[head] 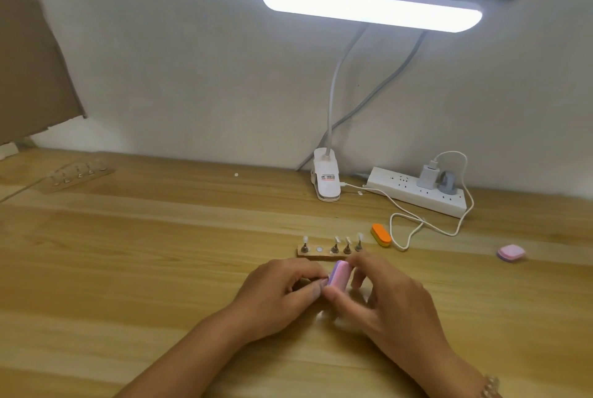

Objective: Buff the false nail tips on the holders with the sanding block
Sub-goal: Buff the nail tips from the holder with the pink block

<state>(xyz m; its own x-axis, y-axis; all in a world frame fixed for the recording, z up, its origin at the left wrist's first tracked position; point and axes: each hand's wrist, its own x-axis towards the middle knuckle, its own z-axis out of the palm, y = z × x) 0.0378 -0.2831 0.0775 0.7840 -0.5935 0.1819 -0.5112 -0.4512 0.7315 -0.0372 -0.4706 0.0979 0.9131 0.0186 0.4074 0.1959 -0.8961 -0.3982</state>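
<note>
Wooden surface (pixel 160 269), lamp (pixel 372 7) overhead. Right hand (pixel 385 298) grips the pink sanding block (pixel 338 274) just in front of the nail holder (pixel 330 251); left hand (pixel 276 295) curls against it, contents hidden. Orange block (pixel 381 235) right of holder.

Sanding block (pixel 434 273) was pink with a lilac edge. Second block (pixel 381 234) orange over yellow; third (pixel 511 252) pink. Table (pixel 160 253) showed pale wood grain. Lamp (pixel 371 7), power strip (pixel 417 192) white.

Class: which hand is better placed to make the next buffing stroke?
Right hand: it grips the pink-and-purple oval sanding block; the left hand curls beside it, its contents hidden.
</note>
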